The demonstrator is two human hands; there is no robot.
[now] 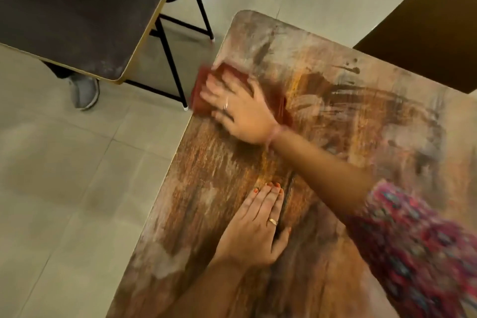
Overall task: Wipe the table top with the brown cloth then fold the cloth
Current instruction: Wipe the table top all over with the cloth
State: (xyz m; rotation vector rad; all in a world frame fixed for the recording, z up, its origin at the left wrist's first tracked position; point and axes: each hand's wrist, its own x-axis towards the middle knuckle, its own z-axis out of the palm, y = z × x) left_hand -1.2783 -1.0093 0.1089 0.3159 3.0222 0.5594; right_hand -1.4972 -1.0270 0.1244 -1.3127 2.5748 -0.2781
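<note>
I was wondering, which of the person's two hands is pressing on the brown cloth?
The right hand, reaching across to the far left edge of the worn wooden table top, covers the brown cloth; the left hand lies flat on bare wood nearer the person.

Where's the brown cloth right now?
In the head view, the brown cloth lies at the table top's left edge near its far corner, pressed flat under the right hand.

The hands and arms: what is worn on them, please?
The right hand has a ring on one finger and a thin pinkish thread at the wrist; its arm ends in a patterned red and pink sleeve. The left hand has a gold ring and orange-red nail polish; its forearm is bare.
</note>
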